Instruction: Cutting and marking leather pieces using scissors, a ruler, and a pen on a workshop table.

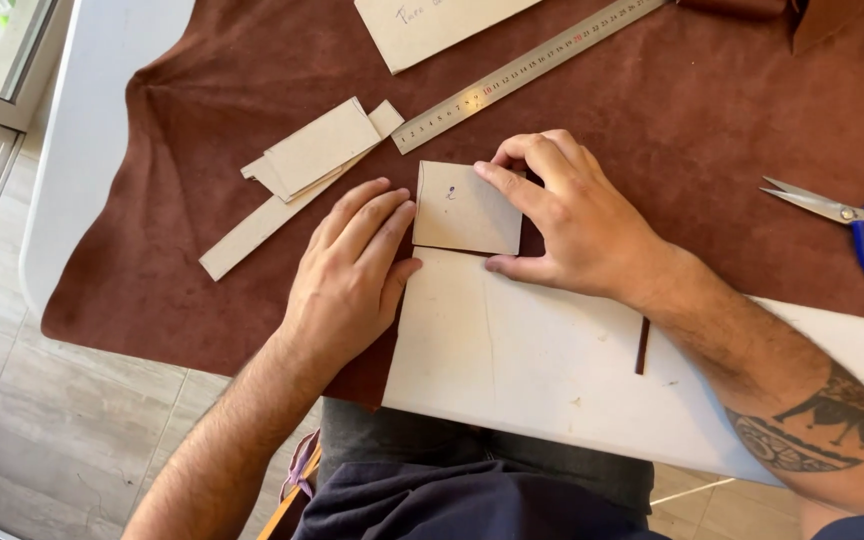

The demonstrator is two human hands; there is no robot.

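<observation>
A small square cardboard piece (464, 208) lies on the brown leather sheet (712, 120). My right hand (572, 215) pinches it between fingertips on its upper right corner and thumb at its lower right edge. My left hand (352, 270) rests flat on the leather just left of the piece, fingers together, fingertips touching its left edge. Directly below the piece lies a large pale cardboard sheet (522, 350), which hangs over the table's near edge.
A steel ruler (522, 68) lies diagonally at the back. Several cardboard strips and pieces (297, 170) are stacked to the left. Blue-handled scissors (847, 230) lie at the right. Another cardboard sheet (432, 25) sits at the top. The white table (92, 120) ends at the left.
</observation>
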